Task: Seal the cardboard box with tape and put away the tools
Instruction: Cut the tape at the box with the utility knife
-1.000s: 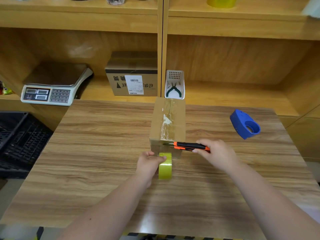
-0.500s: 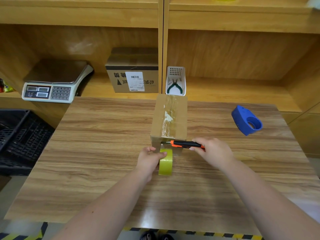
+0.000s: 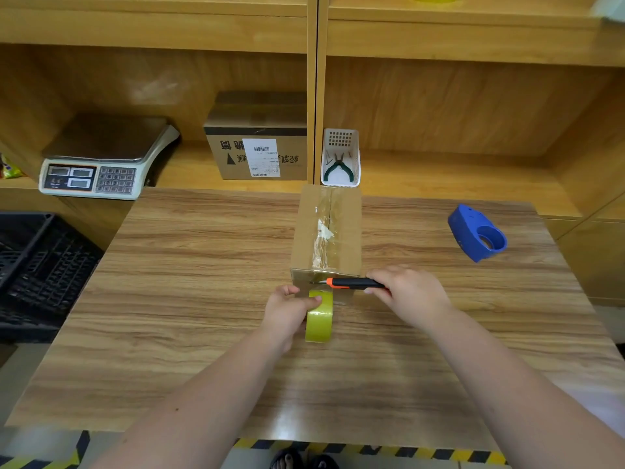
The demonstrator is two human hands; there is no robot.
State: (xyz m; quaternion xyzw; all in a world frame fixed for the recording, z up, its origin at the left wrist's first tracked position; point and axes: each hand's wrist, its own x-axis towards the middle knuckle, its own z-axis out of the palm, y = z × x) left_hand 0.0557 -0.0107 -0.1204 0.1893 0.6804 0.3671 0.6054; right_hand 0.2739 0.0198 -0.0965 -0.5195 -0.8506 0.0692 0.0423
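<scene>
A small cardboard box (image 3: 341,231) stands in the middle of the wooden table (image 3: 189,299), with clear tape running along its top seam. My left hand (image 3: 287,311) grips a yellow-green tape roll (image 3: 319,316) held upright just below the box's near face. My right hand (image 3: 411,296) holds an orange and black utility knife (image 3: 351,283), its blade tip lying across the near face where the tape comes off the roll.
A blue tape dispenser (image 3: 477,236) lies at the table's right. On the shelf behind are a weighing scale (image 3: 101,157), a labelled carton (image 3: 257,143) and a white basket (image 3: 341,157) holding green pliers. A black crate (image 3: 37,265) sits at the left.
The knife in my right hand has slid left across the box's near face. My left hand keeps the tape roll in the same spot.
</scene>
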